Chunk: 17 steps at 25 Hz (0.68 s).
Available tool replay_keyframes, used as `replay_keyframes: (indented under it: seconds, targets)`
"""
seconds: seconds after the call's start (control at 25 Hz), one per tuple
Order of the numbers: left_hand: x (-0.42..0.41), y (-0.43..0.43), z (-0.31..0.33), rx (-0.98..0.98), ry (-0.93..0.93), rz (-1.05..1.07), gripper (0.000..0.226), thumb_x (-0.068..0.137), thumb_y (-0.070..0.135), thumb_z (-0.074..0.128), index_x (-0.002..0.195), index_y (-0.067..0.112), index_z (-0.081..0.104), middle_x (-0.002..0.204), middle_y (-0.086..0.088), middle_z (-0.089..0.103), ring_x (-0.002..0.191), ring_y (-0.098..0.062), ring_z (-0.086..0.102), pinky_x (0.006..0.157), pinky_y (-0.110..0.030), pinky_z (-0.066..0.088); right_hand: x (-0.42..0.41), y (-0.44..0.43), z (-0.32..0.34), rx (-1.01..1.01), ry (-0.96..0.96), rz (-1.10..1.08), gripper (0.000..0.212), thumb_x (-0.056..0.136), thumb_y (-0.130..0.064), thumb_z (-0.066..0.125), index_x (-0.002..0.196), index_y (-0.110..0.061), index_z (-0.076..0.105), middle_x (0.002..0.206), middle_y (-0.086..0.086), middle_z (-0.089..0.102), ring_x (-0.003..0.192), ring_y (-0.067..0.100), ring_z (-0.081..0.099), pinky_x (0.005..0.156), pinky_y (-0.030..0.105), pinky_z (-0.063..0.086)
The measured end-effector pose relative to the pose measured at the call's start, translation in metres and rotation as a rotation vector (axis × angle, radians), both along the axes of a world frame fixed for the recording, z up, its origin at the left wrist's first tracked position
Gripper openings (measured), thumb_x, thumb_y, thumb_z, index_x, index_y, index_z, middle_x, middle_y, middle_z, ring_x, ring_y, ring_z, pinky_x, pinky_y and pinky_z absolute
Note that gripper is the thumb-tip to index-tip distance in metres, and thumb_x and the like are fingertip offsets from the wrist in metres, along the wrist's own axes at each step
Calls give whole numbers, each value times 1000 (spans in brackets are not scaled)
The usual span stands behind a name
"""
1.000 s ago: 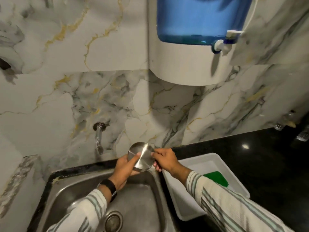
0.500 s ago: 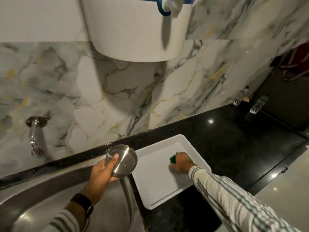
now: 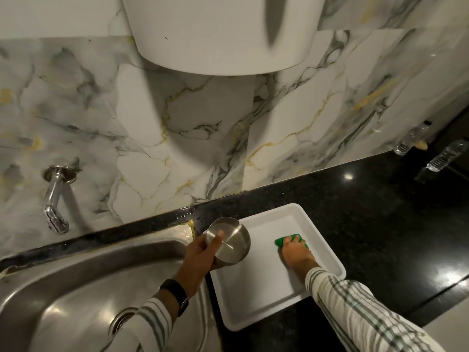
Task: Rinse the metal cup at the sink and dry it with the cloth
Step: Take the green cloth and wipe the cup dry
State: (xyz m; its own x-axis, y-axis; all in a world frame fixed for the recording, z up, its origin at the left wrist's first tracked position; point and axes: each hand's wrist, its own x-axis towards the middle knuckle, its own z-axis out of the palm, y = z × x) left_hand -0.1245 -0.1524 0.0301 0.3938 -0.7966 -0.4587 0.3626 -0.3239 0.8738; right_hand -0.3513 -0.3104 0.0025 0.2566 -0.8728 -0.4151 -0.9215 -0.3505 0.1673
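A marble wall backs a black surface [image 3: 355, 224] with a steel sink [image 3: 76, 288] and a dry tap [image 3: 54, 199]. The left hand [image 3: 200, 252] is closed round the cup [image 3: 227, 240], held tilted over the gap between sink and white tray [image 3: 253, 301]. The right hand [image 3: 295, 252] lies in the tray, fingers curled onto the green cloth [image 3: 281, 241], which is not yet lifted. Rinsing looks finished, since no water runs; drying has not begun.
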Motion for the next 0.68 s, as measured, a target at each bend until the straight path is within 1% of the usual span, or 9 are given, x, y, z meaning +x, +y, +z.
replay_keyframes:
  seconds: [0.12,0.2,0.28,0.36,0.44,0.48,0.56,0.64,0.68]
  targets:
    - [0,-6,6,-6,104,53,43,94,48,72,120,13,72,129,-22,71,113,-37,74,75,-41,68,-14,-14,21,49,-237,-76,40,114,-21,38,143,5,49,141,25,63,133,40,61,113,44,47]
    - [3,-6,14,-4,186,110,38,101,40,66,126,11,68,133,-24,67,117,-40,71,81,-49,68,-24,-21,36,54,-524,-339,42,115,-22,41,135,11,56,133,31,67,126,44,64,110,47,47]
    - [9,0,27,-21,240,162,43,102,40,66,134,12,64,136,-22,66,119,-42,70,83,-55,67,-22,-16,51,120,-1052,-707,41,114,-15,40,129,18,60,128,39,67,115,47,67,108,58,48]
    - [17,11,40,-62,214,160,49,98,46,69,137,16,65,136,-19,68,120,-41,72,87,-59,65,-13,-1,73,363,-1653,-1003,41,114,-18,37,124,10,64,110,32,75,93,42,71,89,60,60]
    - [26,29,54,-111,134,128,55,90,57,73,132,21,72,133,-15,75,119,-36,75,91,-61,64,1,22,102,641,-1942,-1005,41,111,-32,44,122,-2,69,103,20,82,93,36,77,82,51,65]
    - [29,38,60,-134,86,107,56,88,61,73,130,23,75,130,-12,77,118,-33,76,91,-60,64,11,36,116,682,-1956,-872,37,109,-36,53,123,-7,72,107,17,83,99,36,78,85,50,65]
    - [32,56,74,-167,-2,66,52,92,64,66,125,25,78,124,-10,81,115,-30,79,88,-56,66,33,66,140,504,-1869,-513,23,98,-27,74,119,-17,75,110,9,84,103,30,81,81,38,68]
    - [32,72,88,-176,-81,44,46,97,63,59,116,27,80,116,-10,84,108,-29,81,82,-48,68,58,102,161,132,-1541,-87,29,91,-28,82,120,-26,74,105,-2,84,98,18,81,77,25,66]
    - [30,78,94,-184,-121,29,45,99,63,57,112,26,81,113,-10,84,106,-28,82,80,-44,68,71,120,165,-71,-1259,167,35,91,-33,79,125,-30,70,104,-5,83,96,15,80,77,27,65]
